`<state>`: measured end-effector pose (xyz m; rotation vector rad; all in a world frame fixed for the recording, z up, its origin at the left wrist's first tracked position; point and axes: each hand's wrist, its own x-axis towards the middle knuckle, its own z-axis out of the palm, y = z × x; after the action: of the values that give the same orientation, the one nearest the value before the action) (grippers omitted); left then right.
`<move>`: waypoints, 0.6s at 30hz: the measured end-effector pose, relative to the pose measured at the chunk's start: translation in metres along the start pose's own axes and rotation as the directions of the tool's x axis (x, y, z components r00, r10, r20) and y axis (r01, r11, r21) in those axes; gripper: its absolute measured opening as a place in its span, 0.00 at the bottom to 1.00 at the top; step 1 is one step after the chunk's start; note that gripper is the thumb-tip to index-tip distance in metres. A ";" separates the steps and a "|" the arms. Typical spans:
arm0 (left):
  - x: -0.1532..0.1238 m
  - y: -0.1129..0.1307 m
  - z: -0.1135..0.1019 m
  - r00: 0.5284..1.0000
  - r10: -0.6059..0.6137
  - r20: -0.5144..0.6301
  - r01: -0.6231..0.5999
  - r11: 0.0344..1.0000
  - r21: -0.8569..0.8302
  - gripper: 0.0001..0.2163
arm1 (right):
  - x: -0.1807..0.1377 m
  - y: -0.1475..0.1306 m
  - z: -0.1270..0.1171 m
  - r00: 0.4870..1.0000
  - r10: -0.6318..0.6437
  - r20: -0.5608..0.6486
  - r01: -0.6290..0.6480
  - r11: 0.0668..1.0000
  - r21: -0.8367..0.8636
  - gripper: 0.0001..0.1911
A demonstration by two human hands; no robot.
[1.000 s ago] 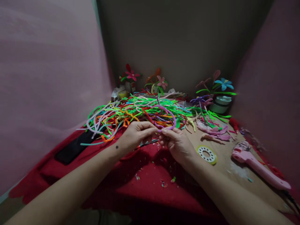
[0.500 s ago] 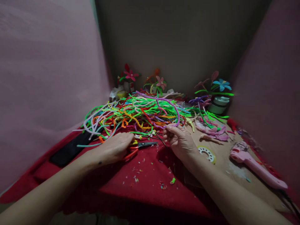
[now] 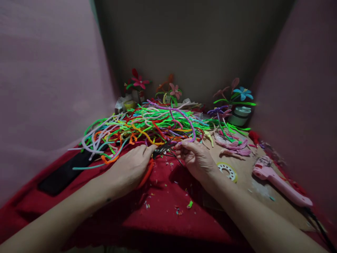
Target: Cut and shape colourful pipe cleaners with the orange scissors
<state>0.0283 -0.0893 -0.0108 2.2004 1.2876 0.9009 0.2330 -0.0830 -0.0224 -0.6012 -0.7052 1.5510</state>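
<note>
In my left hand (image 3: pixel 133 165) is a pair of scissors (image 3: pixel 144 177) with orange-red handles, the fingers wrapped round them. The dark blades point right, apart from each other, beside the near end of a purple pipe cleaner (image 3: pixel 194 128). Thumb and fingers of my right hand (image 3: pixel 193 154) pinch that pipe cleaner close to its end; the rest of it curves up over the pile. Whether the blades touch it I cannot tell. Just beyond both hands lies a heap of pipe cleaners (image 3: pixel 152 121) in green, white, orange, red and other colours.
A black phone (image 3: pixel 60 174) lies at left on the red cloth (image 3: pixel 168 203), with small clippings between my arms. At right, a tape roll (image 3: pixel 226 172) and pink glue gun (image 3: pixel 281 181) rest on a brown board (image 3: pixel 250 179). Pipe-cleaner flowers (image 3: pixel 242 93) and a lidded jar (image 3: pixel 240 116) stand behind.
My left hand has lifted the scissors off the cloth and brought the blades up to the purple pipe cleaner's end. My right hand keeps its pinch. The view has shifted slightly right.
</note>
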 end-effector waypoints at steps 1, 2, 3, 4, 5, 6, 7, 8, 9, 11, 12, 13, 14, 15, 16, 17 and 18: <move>0.001 0.003 0.001 0.996 0.047 0.080 -0.062 0.979 0.196 0.20 | 0.000 0.001 0.001 1.000 0.001 0.006 -0.001 1.000 0.007 0.02; 0.001 0.006 0.002 0.983 0.066 0.172 -0.127 0.921 0.369 0.21 | -0.001 0.001 0.001 1.000 0.004 0.013 -0.004 1.000 0.013 0.02; 0.002 0.009 0.002 0.971 0.060 0.230 -0.166 0.863 0.476 0.21 | -0.001 0.002 0.002 1.000 0.004 0.020 -0.005 1.000 0.020 0.02; 0.003 0.012 0.003 0.960 0.046 0.275 -0.195 0.815 0.546 0.21 | -0.002 0.003 0.003 1.000 0.003 0.027 -0.004 1.000 0.026 0.02; 0.003 0.015 0.003 0.951 0.034 0.308 -0.219 0.776 0.591 0.22 | -0.002 0.003 0.004 0.999 0.002 0.034 -0.003 1.000 0.030 0.03; 0.004 0.018 0.004 0.943 0.025 0.332 -0.237 0.750 0.617 0.22 | -0.003 0.004 0.004 0.999 0.002 0.037 -0.003 1.000 0.031 0.03; 0.005 0.020 0.004 0.937 0.024 0.348 -0.253 0.733 0.631 0.21 | -0.003 0.004 0.005 0.999 0.003 0.039 -0.004 1.000 0.029 0.04; 0.005 0.021 0.004 0.933 0.025 0.359 -0.265 0.723 0.638 0.21 | -0.004 0.004 0.005 0.999 0.003 0.039 -0.004 1.000 0.025 0.04; 0.005 0.022 0.004 0.929 0.028 0.369 -0.275 0.718 0.639 0.21 | -0.004 0.004 0.006 0.999 0.004 0.038 -0.004 1.000 0.020 0.05; 0.005 0.021 0.004 0.922 0.032 0.386 -0.289 0.720 0.631 0.21 | -0.005 0.004 0.006 0.999 0.000 0.037 0.000 1.000 0.015 0.05; 0.005 0.019 0.004 0.920 0.034 0.389 -0.291 0.725 0.625 0.21 | -0.005 0.004 0.006 0.999 -0.003 0.039 0.003 1.000 0.015 0.05; 0.005 0.017 0.004 0.921 0.038 0.389 -0.291 0.731 0.618 0.21 | -0.004 0.004 0.005 0.999 -0.004 0.041 0.003 1.000 0.015 0.05; 0.005 0.015 0.005 0.920 0.043 0.390 -0.291 0.739 0.607 0.21 | -0.004 0.004 0.005 0.999 0.001 0.044 -0.001 1.000 0.013 0.05; 0.004 0.013 0.005 0.919 0.049 0.392 -0.294 0.749 0.594 0.21 | -0.004 0.004 0.005 0.999 0.007 0.047 -0.008 1.000 0.012 0.04; 0.004 0.011 0.005 0.918 0.055 0.394 -0.295 0.758 0.582 0.21 | -0.004 0.004 0.004 0.999 0.014 0.050 -0.015 1.000 0.012 0.04; 0.004 0.010 0.005 0.917 0.062 0.395 -0.297 0.766 0.570 0.21 | -0.003 0.005 0.004 0.998 0.019 0.052 -0.020 1.000 0.014 0.04; 0.004 0.010 0.005 0.916 0.067 0.396 -0.298 0.774 0.558 0.21 | -0.003 0.005 0.004 0.999 0.021 0.050 -0.022 1.000 0.019 0.04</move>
<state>0.0390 -0.0906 -0.0068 2.8594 1.3115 0.0934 0.2270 -0.0867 -0.0234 -0.5590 -0.7227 1.5955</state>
